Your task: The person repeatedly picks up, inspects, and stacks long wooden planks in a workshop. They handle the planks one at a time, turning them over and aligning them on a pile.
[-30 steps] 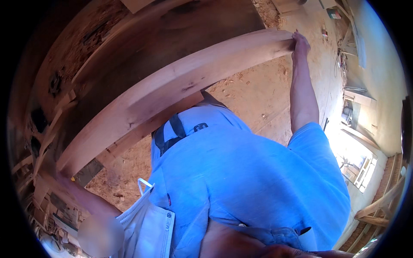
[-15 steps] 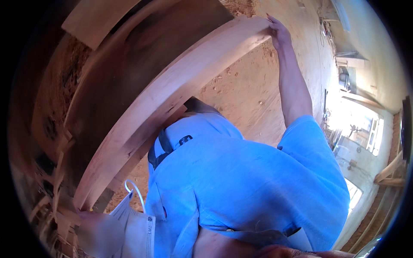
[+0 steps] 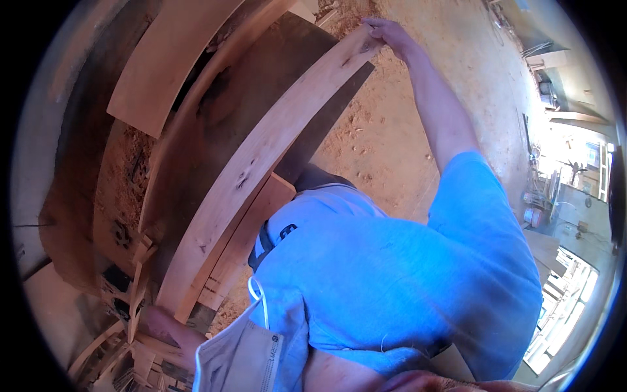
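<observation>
A long, pale wooden plank with dark knots stretches diagonally across the view, its broad face up and bowed by the lens. At its far end my right hand is closed round the tip, fingers over the top edge. My left hand grips the near end at the lower left; some of its fingers are hidden. Beneath the plank is a dark, flat work surface. Whether the plank rests on it or is held just above, I cannot tell. A shorter board sits under the plank, close to my waist.
Another wide board lies at the upper left beyond a long wooden rail. Sawdust heaps and scrap wood are on the left. Shavings cover the floor. A white face mask hangs in the lower view.
The plank has turned so its knotted broad face shows more fully. Both hands keep hold of its ends. The view has shifted, revealing more of the shorter board and the left side.
</observation>
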Available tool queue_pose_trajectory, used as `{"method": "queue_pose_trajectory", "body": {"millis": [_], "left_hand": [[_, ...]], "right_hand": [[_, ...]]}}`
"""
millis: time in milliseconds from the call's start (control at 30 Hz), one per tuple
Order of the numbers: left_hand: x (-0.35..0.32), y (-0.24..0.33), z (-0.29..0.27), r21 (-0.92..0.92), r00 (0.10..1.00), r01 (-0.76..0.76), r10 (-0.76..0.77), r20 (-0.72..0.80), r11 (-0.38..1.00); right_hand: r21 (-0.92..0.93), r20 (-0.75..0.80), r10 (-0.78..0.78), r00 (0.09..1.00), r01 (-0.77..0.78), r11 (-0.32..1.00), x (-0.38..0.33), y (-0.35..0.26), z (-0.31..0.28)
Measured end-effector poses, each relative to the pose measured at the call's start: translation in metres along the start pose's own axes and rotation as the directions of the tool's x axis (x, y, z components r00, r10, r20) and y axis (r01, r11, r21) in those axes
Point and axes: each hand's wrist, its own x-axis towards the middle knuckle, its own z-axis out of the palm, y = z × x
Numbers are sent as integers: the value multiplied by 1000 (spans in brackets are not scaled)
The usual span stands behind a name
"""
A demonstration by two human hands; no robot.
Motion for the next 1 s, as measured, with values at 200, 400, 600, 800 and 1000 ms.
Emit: {"method": "queue_pose_trajectory", "body": {"millis": [200,400,600,800,1000], "left_hand": [[-90,131,-59,-278,933,-358,351,-74,891],[-212,262,-115,-756,609,-553,789,-80,350],[-288,307,-170,-810,284,-562,959,3,169],[-328,323,-181,-687,148,-712,987,55,145],[-336,332,-193,-753,157,-583,951,266,306]], "right_hand": [[369,-27,-79,996,84,926,-4,29,4],[494,-83,-101,991,129,860,-17,50,-3],[470,-249,-32,968,150,870,-96,134,5],[362,-158,553,818,-473,803,-267,257,58],[343,0,789,615,-741,577,-332,338,111]]}}
